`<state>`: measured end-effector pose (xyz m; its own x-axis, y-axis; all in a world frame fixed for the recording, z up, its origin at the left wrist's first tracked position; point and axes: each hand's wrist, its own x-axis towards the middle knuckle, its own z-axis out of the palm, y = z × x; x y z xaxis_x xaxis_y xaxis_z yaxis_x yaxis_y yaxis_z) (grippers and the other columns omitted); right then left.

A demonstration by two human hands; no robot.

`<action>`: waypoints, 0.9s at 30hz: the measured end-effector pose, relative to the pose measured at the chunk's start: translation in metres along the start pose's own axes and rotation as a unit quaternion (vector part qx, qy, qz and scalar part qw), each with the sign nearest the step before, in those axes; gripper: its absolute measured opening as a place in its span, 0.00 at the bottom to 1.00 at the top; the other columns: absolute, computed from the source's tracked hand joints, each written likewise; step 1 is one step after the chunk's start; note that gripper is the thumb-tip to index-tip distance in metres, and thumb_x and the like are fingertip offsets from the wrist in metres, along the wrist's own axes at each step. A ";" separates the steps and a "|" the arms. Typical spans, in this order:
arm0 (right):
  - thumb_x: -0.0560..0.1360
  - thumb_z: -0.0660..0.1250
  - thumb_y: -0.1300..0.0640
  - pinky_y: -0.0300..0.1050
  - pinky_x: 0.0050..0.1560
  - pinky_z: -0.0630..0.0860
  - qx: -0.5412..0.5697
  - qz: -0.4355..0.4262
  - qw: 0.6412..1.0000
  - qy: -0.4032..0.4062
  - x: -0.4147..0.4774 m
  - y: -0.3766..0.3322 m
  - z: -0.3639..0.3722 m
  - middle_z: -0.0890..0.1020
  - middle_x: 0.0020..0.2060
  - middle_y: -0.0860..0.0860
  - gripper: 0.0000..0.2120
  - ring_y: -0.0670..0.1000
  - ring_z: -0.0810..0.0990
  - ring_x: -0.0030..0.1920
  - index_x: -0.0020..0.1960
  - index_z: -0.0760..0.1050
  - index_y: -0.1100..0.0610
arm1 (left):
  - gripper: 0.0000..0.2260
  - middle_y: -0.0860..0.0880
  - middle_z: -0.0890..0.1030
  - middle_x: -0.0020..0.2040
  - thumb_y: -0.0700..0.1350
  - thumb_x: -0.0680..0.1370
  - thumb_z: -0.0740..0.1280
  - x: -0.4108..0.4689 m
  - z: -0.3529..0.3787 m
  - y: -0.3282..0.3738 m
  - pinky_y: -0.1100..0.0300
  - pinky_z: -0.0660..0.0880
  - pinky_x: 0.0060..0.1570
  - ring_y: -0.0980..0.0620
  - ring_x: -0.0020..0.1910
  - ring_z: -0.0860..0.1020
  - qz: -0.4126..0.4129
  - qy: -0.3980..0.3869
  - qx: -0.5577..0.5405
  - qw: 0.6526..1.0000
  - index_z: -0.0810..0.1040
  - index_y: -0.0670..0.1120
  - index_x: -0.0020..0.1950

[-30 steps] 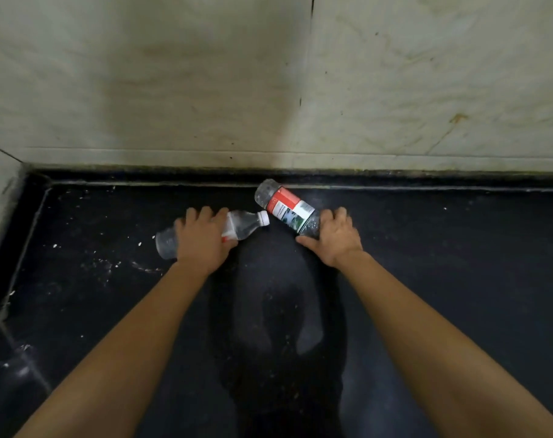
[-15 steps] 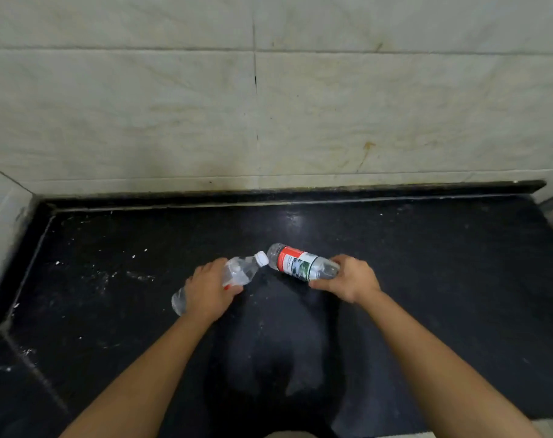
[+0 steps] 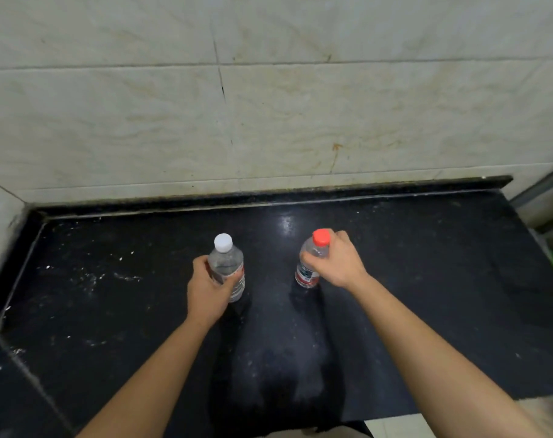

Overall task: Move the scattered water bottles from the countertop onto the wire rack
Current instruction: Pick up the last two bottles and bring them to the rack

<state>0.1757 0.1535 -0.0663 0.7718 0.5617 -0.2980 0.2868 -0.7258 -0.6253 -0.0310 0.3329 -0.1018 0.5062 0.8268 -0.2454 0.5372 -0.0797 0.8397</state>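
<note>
White-capped bottle in left hand; red-capped bottle in right hand

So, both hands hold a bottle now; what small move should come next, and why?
Probably lift both clear of the countertop. The left hand grips the white-capped bottle round its body, the right hand grips the red-capped bottle near its neck, and both are upright. The wire rack is not in view, so where to carry them cannot be judged.
</note>
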 end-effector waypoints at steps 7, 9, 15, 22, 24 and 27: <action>0.64 0.83 0.60 0.35 0.48 0.73 0.195 0.084 0.977 0.013 -0.004 0.031 0.041 0.81 0.53 0.48 0.34 0.52 0.81 0.54 0.63 0.69 0.48 | 0.28 0.50 0.81 0.58 0.52 0.70 0.79 0.014 -0.013 -0.010 0.50 0.78 0.58 0.50 0.55 0.81 -0.029 -0.016 -0.016 0.999 0.71 0.48 0.66; 0.64 0.83 0.61 0.34 0.49 0.74 0.215 0.099 0.971 0.015 0.000 0.033 0.045 0.82 0.52 0.48 0.31 0.51 0.82 0.54 0.61 0.72 0.49 | 0.25 0.49 0.82 0.57 0.50 0.71 0.79 0.022 -0.018 -0.011 0.52 0.78 0.57 0.49 0.56 0.81 -0.052 -0.016 -0.054 0.997 0.75 0.46 0.65; 0.59 0.82 0.38 0.48 0.59 0.80 0.262 0.111 0.957 0.057 -0.004 0.032 0.036 0.86 0.49 0.42 0.30 0.44 0.84 0.52 0.56 0.78 0.46 | 0.11 0.47 0.86 0.52 0.45 0.73 0.77 0.049 -0.024 0.007 0.52 0.80 0.56 0.48 0.53 0.85 -0.117 -0.065 -0.209 0.969 0.83 0.48 0.54; 0.66 0.76 0.36 0.57 0.55 0.82 0.485 0.128 0.859 0.103 -0.037 0.025 -0.010 0.85 0.48 0.54 0.28 0.55 0.85 0.48 0.58 0.79 0.52 | 0.27 0.41 0.84 0.55 0.57 0.73 0.74 0.046 0.034 0.056 0.51 0.79 0.49 0.46 0.50 0.84 -0.123 -0.217 -0.313 0.917 0.77 0.39 0.64; 0.68 0.75 0.37 0.55 0.49 0.82 0.525 0.134 0.834 0.099 -0.050 0.031 -0.028 0.83 0.45 0.57 0.29 0.56 0.83 0.44 0.58 0.77 0.56 | 0.35 0.41 0.83 0.52 0.60 0.70 0.75 0.034 0.054 0.077 0.51 0.80 0.47 0.46 0.47 0.84 -0.108 -0.263 -0.321 0.904 0.74 0.37 0.67; 0.62 0.77 0.30 0.51 0.43 0.82 0.565 0.160 0.804 0.097 -0.074 0.047 -0.056 0.82 0.42 0.58 0.38 0.55 0.82 0.38 0.57 0.77 0.59 | 0.34 0.43 0.83 0.47 0.61 0.72 0.73 0.008 0.081 0.111 0.53 0.80 0.42 0.47 0.41 0.83 -0.092 -0.319 -0.316 0.889 0.74 0.37 0.67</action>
<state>0.1645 0.0554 -0.0333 0.8089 0.2648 -0.5249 -0.5580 0.0646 -0.8273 0.0873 0.2858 -0.0495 0.8376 0.2929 -0.4612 0.2656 0.5195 0.8121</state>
